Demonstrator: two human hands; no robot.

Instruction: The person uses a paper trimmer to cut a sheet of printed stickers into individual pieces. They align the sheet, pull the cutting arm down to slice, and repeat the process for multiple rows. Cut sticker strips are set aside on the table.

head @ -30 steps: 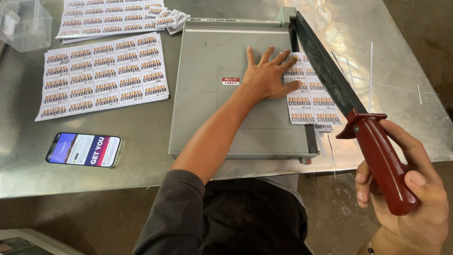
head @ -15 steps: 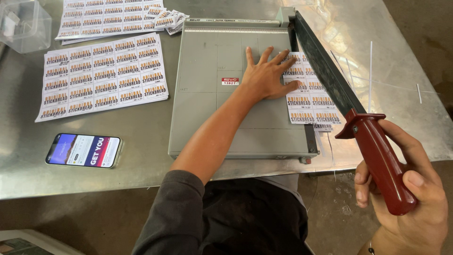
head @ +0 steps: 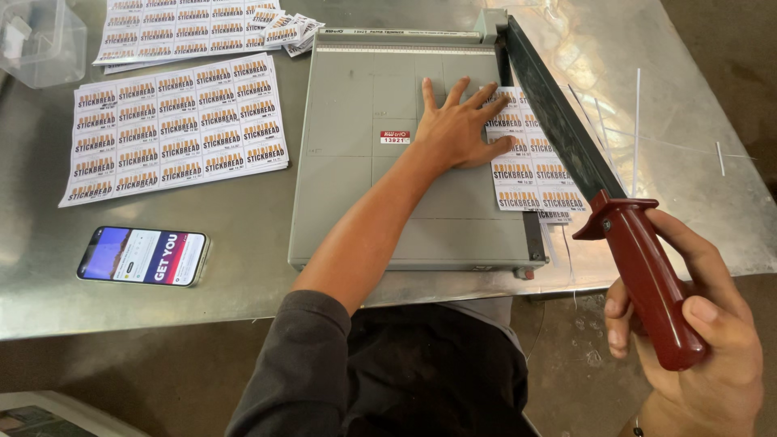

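A grey paper cutter lies on the metal table. My left hand presses flat, fingers spread, on a printed label sheet that sticks out past the cutter's right edge under the blade. My right hand grips the dark red handle of the raised black blade arm, which slants up from its hinge at the cutter's far right corner.
Stacks of label sheets lie left of the cutter, with more sheets and cut labels at the back. A phone with a lit screen sits near the front edge. A clear plastic tub stands far left. Thin paper offcuts lie right.
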